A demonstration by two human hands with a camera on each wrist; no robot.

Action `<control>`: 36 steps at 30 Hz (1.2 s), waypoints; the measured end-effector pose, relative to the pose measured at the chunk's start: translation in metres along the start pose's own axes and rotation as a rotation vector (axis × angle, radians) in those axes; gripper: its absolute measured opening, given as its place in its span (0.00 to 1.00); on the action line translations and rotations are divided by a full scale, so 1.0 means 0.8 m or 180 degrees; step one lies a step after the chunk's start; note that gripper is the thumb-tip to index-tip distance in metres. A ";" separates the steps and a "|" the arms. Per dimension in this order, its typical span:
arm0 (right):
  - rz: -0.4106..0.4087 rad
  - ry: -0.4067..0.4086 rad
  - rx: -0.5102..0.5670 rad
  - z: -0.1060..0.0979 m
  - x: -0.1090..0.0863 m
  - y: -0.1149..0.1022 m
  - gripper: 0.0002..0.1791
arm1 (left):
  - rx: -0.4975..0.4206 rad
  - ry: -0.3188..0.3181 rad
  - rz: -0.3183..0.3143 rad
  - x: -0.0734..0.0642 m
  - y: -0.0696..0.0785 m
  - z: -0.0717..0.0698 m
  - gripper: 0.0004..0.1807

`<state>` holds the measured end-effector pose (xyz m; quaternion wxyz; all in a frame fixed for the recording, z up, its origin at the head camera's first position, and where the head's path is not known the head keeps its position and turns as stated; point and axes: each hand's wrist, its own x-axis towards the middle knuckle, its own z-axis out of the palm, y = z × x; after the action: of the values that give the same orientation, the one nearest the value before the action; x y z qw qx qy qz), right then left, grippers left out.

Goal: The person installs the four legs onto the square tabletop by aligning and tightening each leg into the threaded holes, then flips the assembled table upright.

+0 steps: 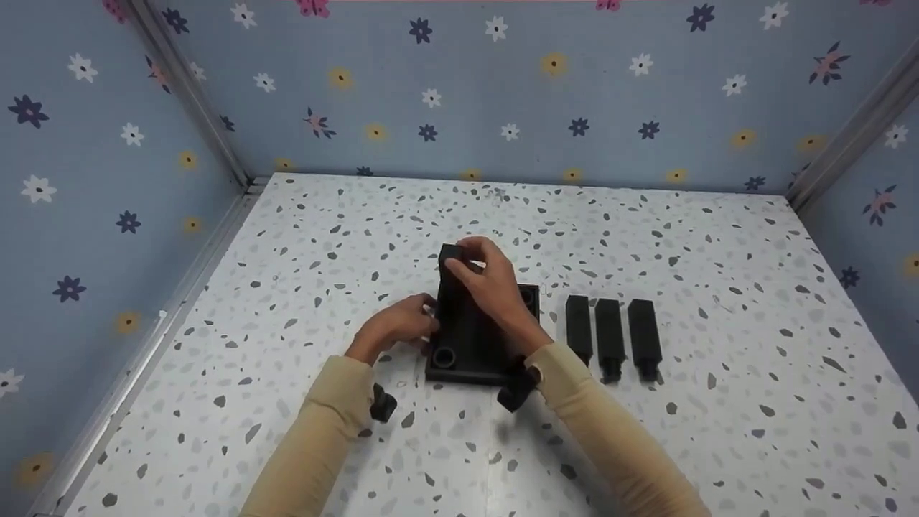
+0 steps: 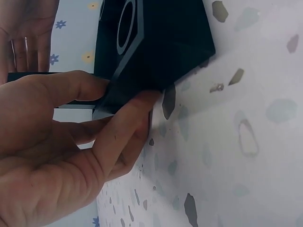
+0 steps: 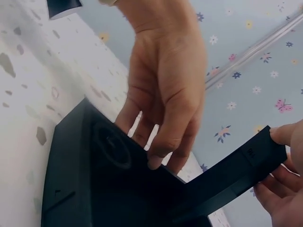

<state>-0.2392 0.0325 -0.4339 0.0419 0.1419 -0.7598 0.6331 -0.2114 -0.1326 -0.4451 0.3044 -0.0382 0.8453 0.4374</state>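
Black post (image 1: 448,296) standing upright at the far-left corner of a shallow black base (image 1: 474,378). The right hand (image 1: 495,283) pinches the post near its top between thumb and fingers; the left hand (image 1: 403,320) grips the left edge of the base, its fingers partly curled. The foot of the post lies in shadow, so whether it is fully seated cannot be told. The near-left socket (image 1: 444,357) and the far-right socket (image 1: 529,294) hold no post; the near-right corner is hidden by the right arm (image 1: 610,431).

To the right of the base, three loose posts (image 1: 609,337) lie side by side on the speckled table (image 1: 323,237), their narrower ends toward the person. Judged from this layout, the assembly is at an early stage: one post is at its corner, probably being fitted, and three remain apart from the base. Beyond the table rises a blue flowered wall (image 1: 467,86).

Comparison of views: only the head view shows the whole row of loose posts. The left wrist view shows fingers against the base's outer side, near the tabletop. The right wrist view adds the left thumb over the rim and a small marking on the held post, too faint to read.
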 end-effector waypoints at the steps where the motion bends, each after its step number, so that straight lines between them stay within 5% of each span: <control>1: 0.0000 -0.0026 0.0023 -0.002 -0.001 -0.001 0.22 | 0.0022 0.0002 -0.0008 0.000 0.000 0.000 0.30; 22: -0.0029 0.0069 -0.0019 -0.050 -0.010 -0.008 0.21 | -0.0004 0.0014 0.0056 -0.003 -0.002 0.002 0.29; 29: -0.0006 0.0002 0.0052 -0.070 -0.030 -0.050 0.21 | -0.0157 -0.0039 0.0114 -0.002 -0.005 0.002 0.27; 36: -0.0044 0.0033 0.0030 -0.090 -0.041 -0.046 0.21 | -0.0170 -0.0055 0.0111 0.001 -0.004 0.001 0.27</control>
<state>-0.2061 0.1024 -0.3925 0.0496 0.1440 -0.7556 0.6371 -0.2105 -0.1342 -0.4479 0.3028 -0.0277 0.8313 0.4653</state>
